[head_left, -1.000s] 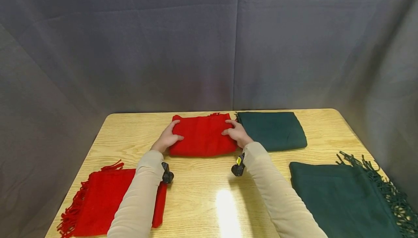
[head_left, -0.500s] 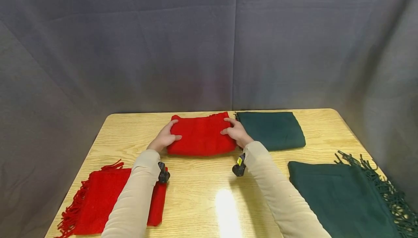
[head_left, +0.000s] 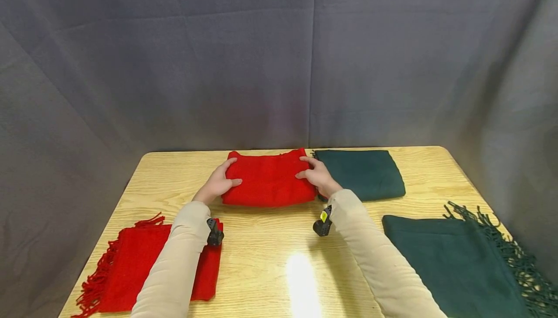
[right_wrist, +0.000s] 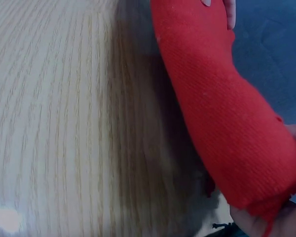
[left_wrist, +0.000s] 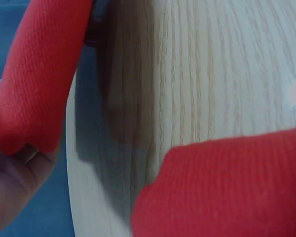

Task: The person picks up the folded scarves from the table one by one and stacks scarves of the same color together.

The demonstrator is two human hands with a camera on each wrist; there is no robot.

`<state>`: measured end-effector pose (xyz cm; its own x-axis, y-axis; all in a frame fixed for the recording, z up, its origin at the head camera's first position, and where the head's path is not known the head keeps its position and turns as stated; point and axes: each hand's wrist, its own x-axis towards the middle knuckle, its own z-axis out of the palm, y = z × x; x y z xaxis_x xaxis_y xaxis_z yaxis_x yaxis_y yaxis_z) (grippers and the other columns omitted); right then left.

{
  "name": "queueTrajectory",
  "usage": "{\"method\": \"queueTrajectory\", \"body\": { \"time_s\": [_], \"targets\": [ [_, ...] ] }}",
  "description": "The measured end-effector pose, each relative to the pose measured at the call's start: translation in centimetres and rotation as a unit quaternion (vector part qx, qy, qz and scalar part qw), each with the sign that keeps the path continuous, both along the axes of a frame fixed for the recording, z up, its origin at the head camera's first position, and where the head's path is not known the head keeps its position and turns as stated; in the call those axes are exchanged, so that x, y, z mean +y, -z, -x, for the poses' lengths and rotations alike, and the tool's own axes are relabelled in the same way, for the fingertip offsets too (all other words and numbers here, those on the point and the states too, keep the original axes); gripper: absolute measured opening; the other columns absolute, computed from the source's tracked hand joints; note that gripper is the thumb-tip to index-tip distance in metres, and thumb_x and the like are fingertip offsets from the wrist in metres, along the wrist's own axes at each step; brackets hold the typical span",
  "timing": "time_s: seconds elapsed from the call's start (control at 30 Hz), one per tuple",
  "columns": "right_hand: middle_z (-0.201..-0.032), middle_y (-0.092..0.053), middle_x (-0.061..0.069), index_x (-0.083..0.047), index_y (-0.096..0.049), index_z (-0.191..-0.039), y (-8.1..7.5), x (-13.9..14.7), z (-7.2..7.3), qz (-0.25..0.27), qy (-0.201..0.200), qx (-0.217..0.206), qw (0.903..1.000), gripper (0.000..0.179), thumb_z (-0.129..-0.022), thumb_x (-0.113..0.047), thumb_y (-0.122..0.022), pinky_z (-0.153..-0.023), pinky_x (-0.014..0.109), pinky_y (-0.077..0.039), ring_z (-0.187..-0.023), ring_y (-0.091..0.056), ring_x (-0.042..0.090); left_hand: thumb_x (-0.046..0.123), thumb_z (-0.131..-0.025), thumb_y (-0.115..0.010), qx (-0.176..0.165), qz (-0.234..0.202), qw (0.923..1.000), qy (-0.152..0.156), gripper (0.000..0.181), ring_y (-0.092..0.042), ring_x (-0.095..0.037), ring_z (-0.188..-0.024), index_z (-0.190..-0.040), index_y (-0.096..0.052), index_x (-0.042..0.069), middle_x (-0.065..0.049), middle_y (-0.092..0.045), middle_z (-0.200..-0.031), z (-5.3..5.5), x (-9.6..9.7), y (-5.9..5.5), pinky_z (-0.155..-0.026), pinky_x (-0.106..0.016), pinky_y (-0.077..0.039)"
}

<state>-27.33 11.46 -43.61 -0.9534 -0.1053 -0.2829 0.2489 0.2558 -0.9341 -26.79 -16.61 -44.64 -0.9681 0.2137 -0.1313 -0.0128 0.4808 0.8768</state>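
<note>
A folded red scarf (head_left: 268,180) spans between both hands near the table's back edge. My left hand (head_left: 218,182) grips its left end, thumb on top. At the right end my right hand (head_left: 319,177) holds it the same way, with the fingers under the cloth. In the left wrist view the raised scarf (left_wrist: 42,74) bends over the left hand (left_wrist: 17,180), and a shadow falls on the wood below. The right wrist view has the scarf (right_wrist: 227,108) sagging slightly between the hands, above the tabletop.
Another red scarf (head_left: 135,260), fringed, lies front left, partly under the left sleeve. A folded dark green scarf (head_left: 362,175) lies right beside the right hand. A second green scarf (head_left: 449,260) with fringe is at front right. Grey curtain (head_left: 244,66) hangs behind the table (head_left: 261,245).
The held red scarf has shifted slightly left and its back corners stand a little higher. Both hands keep their hold; the left hand has moved slightly left.
</note>
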Motion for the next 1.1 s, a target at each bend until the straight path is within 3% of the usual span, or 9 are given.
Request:
{"method": "queueTrajectory", "body": {
  "time_s": [0.63,1.1],
  "targets": [
    [-0.130,-0.042,0.013,-0.010,-0.038,-0.138,-1.8,0.3,-0.1,0.004,0.004,0.021,0.9998,0.061,-0.081,0.000,-0.059,-0.084,0.041,-0.046,-0.109,-0.045,0.030,0.005,-0.086,-0.058,0.020,-0.011,0.9997,-0.010,0.069,-0.039,-0.036,-0.119,-0.144,-0.021,0.004,-0.022,-0.033,-0.138,-0.5,0.1,-1.3,-0.094,-0.045,-0.039],
    [-0.128,-0.043,0.012,-0.013,-0.038,-0.138,-2.8,1.3,-0.7,0.027,0.002,0.015,0.9995,0.061,-0.082,-0.003,-0.061,-0.079,0.039,-0.049,-0.107,-0.046,0.030,0.003,-0.086,-0.058,0.064,-0.009,0.9979,0.001,0.066,-0.046,-0.035,-0.113,-0.142,-0.024,0.001,-0.024,-0.040,-0.132,-1.0,0.5,-2.3,-0.088,-0.043,-0.044]
  ]
}}
